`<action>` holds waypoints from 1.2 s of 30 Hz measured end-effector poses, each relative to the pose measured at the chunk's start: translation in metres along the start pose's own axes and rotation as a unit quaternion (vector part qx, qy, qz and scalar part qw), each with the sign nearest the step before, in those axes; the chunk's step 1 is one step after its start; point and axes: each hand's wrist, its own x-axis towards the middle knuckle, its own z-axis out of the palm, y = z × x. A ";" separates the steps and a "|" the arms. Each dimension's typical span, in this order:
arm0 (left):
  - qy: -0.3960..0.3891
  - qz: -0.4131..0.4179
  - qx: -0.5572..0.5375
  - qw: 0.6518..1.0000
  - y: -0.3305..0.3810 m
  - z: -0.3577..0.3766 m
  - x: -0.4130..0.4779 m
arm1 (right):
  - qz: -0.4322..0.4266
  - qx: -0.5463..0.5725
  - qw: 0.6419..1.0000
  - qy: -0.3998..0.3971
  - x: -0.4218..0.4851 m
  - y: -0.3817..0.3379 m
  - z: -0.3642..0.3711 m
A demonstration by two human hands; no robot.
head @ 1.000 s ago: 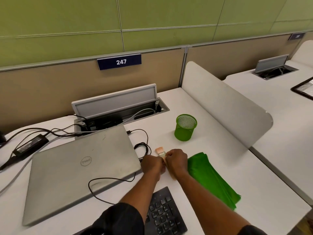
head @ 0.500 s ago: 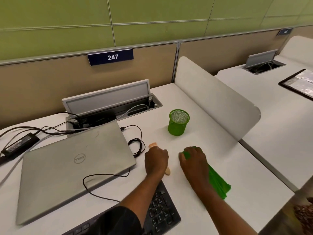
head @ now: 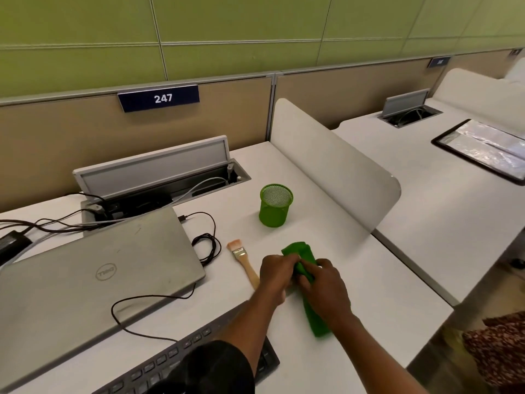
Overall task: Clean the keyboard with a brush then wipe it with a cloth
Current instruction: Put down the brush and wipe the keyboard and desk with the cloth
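At the right half of the bench (head: 355, 280), both of my hands are on the green cloth (head: 316, 319). My left hand (head: 277, 273) pinches the cloth near its far end, fingers curled onto the fabric. My right hand (head: 326, 288) is closed round the middle of it from the right side. The cloth is bunched into a long roll; its far end shows beyond my fingers and its near end sticks out under my right wrist.

The brush (head: 244, 260) lies flat on the bench just left of my left hand, bristles pointing away from me, handle toward me; neither hand holds it. The black keyboard (head: 159, 362) sits at the near edge of the bench, partly hidden under my left forearm and dark sleeve.

A closed grey laptop (head: 93, 271) lies to the left, a coiled black cable (head: 208, 245) between it and the brush. A green mesh cup (head: 275, 207) stands upright beyond the cloth, apart from it. A white divider (head: 335, 166) bounds the bench on the right.
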 end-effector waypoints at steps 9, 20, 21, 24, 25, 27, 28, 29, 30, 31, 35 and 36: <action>-0.053 0.050 -0.061 0.995 0.031 -0.028 -0.048 | -0.086 0.190 0.977 -0.032 -0.018 -0.040 -0.026; 0.059 0.195 0.391 0.898 -0.017 -0.239 -0.155 | -0.057 0.108 0.990 -0.068 -0.106 -0.122 0.008; 0.068 0.194 0.425 0.882 -0.027 -0.262 -0.168 | -0.059 0.086 0.991 -0.088 -0.119 -0.134 0.015; 0.068 0.191 0.520 0.830 -0.056 -0.317 -0.197 | -0.087 0.048 0.989 -0.111 -0.154 -0.173 0.034; 0.069 0.189 0.544 0.814 -0.065 -0.334 -0.204 | -0.097 0.042 0.988 -0.111 -0.165 -0.187 0.040; 0.074 0.165 0.596 0.782 -0.083 -0.369 -0.216 | -0.110 0.025 0.988 -0.104 -0.185 -0.218 0.055; 0.075 0.147 0.621 0.767 -0.090 -0.383 -0.219 | -0.114 0.012 0.988 -0.099 -0.193 -0.231 0.061; 0.073 0.130 0.639 0.754 -0.096 -0.399 -0.222 | -0.119 -0.006 0.988 -0.097 -0.202 -0.245 0.068; 0.069 0.116 0.652 0.746 -0.102 -0.413 -0.224 | -0.124 -0.022 0.987 -0.098 -0.209 -0.258 0.075; 0.063 0.107 0.660 0.741 -0.107 -0.427 -0.227 | -0.129 -0.036 0.986 -0.100 -0.216 -0.270 0.083; 0.021 0.110 0.653 0.749 -0.122 -0.469 -0.231 | -0.156 -0.080 0.976 -0.125 -0.243 -0.303 0.116; 0.007 0.121 0.647 0.753 -0.126 -0.475 -0.232 | -0.166 -0.089 0.973 -0.137 -0.251 -0.310 0.126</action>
